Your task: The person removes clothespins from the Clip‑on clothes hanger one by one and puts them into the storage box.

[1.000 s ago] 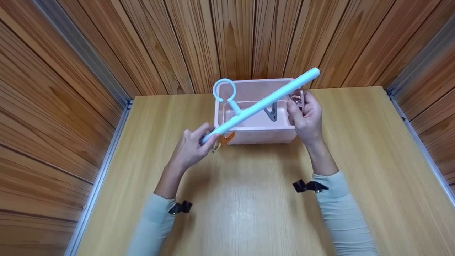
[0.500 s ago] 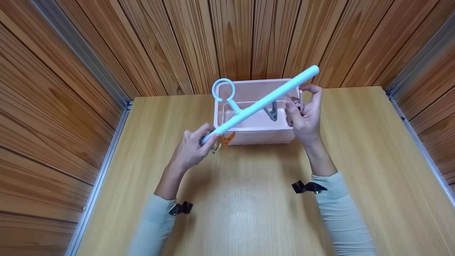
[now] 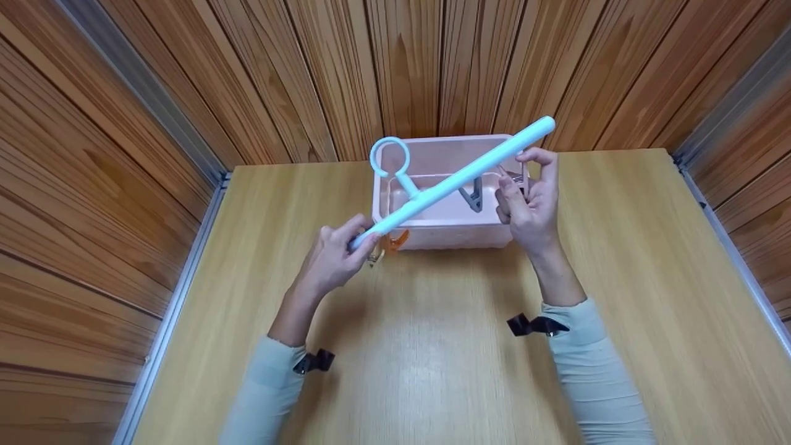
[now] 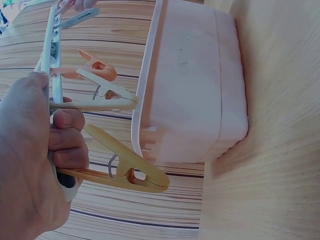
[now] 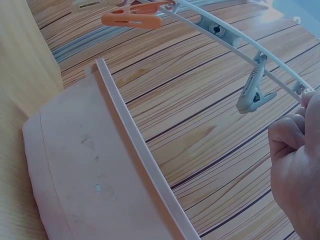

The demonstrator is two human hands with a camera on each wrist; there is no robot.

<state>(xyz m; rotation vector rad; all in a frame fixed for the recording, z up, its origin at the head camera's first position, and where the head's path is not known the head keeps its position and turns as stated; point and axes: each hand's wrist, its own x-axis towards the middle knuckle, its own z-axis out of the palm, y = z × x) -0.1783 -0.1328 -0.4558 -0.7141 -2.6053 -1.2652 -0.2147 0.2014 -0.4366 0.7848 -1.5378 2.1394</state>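
A light blue clip hanger [image 3: 457, 178] with a round hook slants up to the right above the pink bin [image 3: 454, 237]. My left hand [image 3: 329, 256] grips its lower left end. At the raised right end, my right hand [image 3: 532, 207] pinches a pink clothespin [image 3: 525, 173] between thumb and forefinger, beneath the bar; the fingers partly hide it. Other clothespins hang from the bar: a grey one [image 5: 251, 90], an orange one [image 4: 102, 69], a cream one [image 4: 112, 94] and a yellow one [image 4: 142, 175]. Whether the pink one sits in its slot I cannot tell.
The bin stands on the wooden table [image 3: 420, 346] near its back edge. Wood-plank walls [image 3: 408, 74] rise behind and on both sides, with metal rails [image 3: 170, 303] along the table's sides. Small black cameras [image 3: 314, 361] sit on both wrists.
My right forefinger has lifted and bent more at the top of the pink clothespin, while the other fingers have drawn in lower down. The left hand and hanger have barely moved.
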